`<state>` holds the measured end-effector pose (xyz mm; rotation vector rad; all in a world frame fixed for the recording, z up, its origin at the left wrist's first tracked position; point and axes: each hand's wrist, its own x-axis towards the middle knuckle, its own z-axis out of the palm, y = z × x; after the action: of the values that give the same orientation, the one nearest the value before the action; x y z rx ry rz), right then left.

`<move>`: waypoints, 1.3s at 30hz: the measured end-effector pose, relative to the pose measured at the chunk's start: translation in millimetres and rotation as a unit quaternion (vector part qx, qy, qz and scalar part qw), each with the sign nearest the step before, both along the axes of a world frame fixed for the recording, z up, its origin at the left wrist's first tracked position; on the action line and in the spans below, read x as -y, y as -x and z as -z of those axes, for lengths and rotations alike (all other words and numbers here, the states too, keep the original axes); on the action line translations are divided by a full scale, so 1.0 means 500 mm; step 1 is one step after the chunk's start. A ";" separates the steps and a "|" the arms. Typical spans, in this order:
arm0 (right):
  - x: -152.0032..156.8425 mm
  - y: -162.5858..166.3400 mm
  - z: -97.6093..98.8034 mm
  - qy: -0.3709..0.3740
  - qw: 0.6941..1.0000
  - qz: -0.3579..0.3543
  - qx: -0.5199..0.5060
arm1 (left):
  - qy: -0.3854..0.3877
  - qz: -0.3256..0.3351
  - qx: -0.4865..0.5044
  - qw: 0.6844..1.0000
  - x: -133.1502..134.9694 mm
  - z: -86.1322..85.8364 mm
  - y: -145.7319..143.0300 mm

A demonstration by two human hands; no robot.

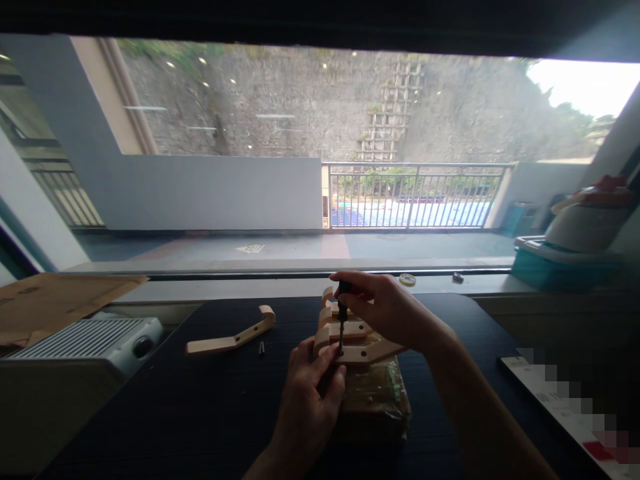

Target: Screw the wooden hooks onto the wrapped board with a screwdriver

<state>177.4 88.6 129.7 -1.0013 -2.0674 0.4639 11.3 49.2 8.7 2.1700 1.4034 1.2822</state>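
Observation:
My right hand [373, 303] is closed around the dark handle of a screwdriver [341, 333], which stands upright with its tip at a hole in the nearest wooden hook [375, 351]. My left hand [313, 390] grips that hook near its curved end, fingers close to the screwdriver tip. Behind it more wooden hooks [350, 329] lie in a row on a tape-wrapped block [373, 397]. Another wooden hook [235, 339] lies alone on the dark table to the left, with small screws [261, 347] beside it.
The dark table [200, 413] stands against a window sill [180, 288]. On the sill are a tape roll [407, 279], a small dark object [458, 277] and a teal box [555, 267]. At left, cardboard [65, 300] rests on a white heater [100, 347]. A white board [555, 407] lies at right.

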 end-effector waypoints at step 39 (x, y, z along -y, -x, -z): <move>0.004 0.008 -0.006 0.012 1.000 -0.002 -0.019 | 0.002 -0.002 -0.010 1.000 0.001 -0.004 0.000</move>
<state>173.5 86.5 132.7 -0.9946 -2.0342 0.5064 11.1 48.5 10.9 2.1839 1.4188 1.2606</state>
